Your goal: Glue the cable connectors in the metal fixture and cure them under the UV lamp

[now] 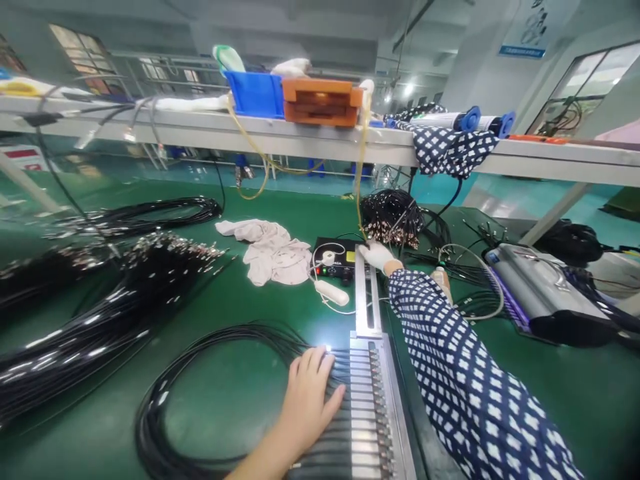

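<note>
My left hand point(310, 393), bare, lies with fingers spread on a row of thin black cables point(337, 427). Their connector ends sit side by side in a long metal fixture point(365, 413) just right of that hand. My right hand point(377, 257), in a white glove, is at the far end of the metal slotted frame point(361, 293) that joins the fixture. A yellow hose point(360, 180) hangs from the shelf down to its closed fingertips; the hose's end is partly hidden there. Beside this hand stands a black control box point(335, 268) with small lights.
Bundles of black cables point(90, 333) lie at left, another bundle point(393, 217) at the back. A crumpled white cloth point(275, 253) and a white corded piece point(333, 292) are mid-table. A silver machine point(550, 287) stands right. Overhead, a shelf point(200, 130) holds blue point(257, 93) and orange bins point(320, 101).
</note>
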### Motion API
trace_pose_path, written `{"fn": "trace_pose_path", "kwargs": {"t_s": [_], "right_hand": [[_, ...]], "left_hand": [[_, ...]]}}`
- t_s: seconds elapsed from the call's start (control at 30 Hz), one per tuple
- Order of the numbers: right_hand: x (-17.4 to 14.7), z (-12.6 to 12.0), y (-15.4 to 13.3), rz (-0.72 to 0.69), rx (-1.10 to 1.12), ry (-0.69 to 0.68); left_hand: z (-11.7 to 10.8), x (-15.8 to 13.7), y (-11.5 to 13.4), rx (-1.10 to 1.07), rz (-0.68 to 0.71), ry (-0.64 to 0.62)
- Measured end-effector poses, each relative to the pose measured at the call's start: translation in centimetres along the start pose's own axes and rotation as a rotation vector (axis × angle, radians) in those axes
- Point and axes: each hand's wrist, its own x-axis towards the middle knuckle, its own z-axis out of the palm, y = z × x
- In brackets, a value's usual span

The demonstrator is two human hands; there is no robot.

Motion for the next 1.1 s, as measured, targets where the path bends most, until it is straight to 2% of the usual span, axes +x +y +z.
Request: {"fn": "trace_pose_path", "kwargs": {"t_s": [0.07,0.17,0.23,0.27,0.33,0.4,0.47,0.5,0.57,0.63,0.7,0.77,0.83,0.93,1.03,1.1], "right_hand": [[0.0,-2.5,-0.2,-0.021,-0.001,0.006],[-2.8,-8.5,-0.3,-0.081,0.010,0.018],[-7.1,-12.9,-0.3,-0.168,0.050,-0.030],[-10.1,-14.5,-0.5,-0.318,0.116,-0.099],[-17.5,-15.4,-1.0,-0.501,0.209,-0.268],[-25.7,-12.6,-1.6,-0.583,0.212,-0.311],[-32.8,-7.1,-1.6,-0.696,0.153,-0.296],[-35.5,-4.0,-1.4,-0.703,0.095,-0.270],[-39.0,1.0,-0.4,-0.690,0.033,-0.299],[-40.3,3.5,0.9,-0.661,0.116,-0.297],[-40.5,3.6,2.2,-0.548,0.274,-0.278],[-40.5,2.8,3.4,-0.370,0.377,-0.253],[-40.8,2.6,4.2,-0.212,0.363,-0.216],[-41.6,3.9,4.3,-0.107,0.274,-0.168],[-42.4,6.0,3.5,-0.075,0.268,-0.138],[-42.9,7.1,3.3,-0.050,0.301,-0.117]], "left_hand": [[-0.4,0.2,0.0,-0.017,-0.008,-0.017],[-1.0,0.2,0.0,-0.038,-0.013,-0.051],[-1.1,0.1,-0.1,-0.044,-0.016,-0.063],[-1.1,0.1,-0.2,-0.045,-0.016,-0.066],[-1.0,0.2,-0.3,-0.041,-0.011,-0.074],[-1.0,0.5,-0.4,-0.035,0.000,-0.100],[-1.6,0.8,-0.2,-0.032,0.018,-0.138],[-2.1,0.9,0.0,-0.031,0.030,-0.156],[-3.9,0.7,0.9,-0.026,0.063,-0.187],[-6.3,-0.7,2.3,-0.045,0.084,-0.230],[-8.6,-3.3,3.7,-0.147,0.043,-0.341],[-9.8,-7.1,4.9,-0.352,-0.094,-0.556],[-9.4,-11.3,5.4,-0.544,-0.245,-0.731],[-6.7,-16.3,5.4,-0.912,-0.360,-0.837],[-4.7,-18.0,5.7,-1.263,-0.465,-0.782],[-4.8,-17.6,6.3,-1.401,-0.568,-0.731]]}}
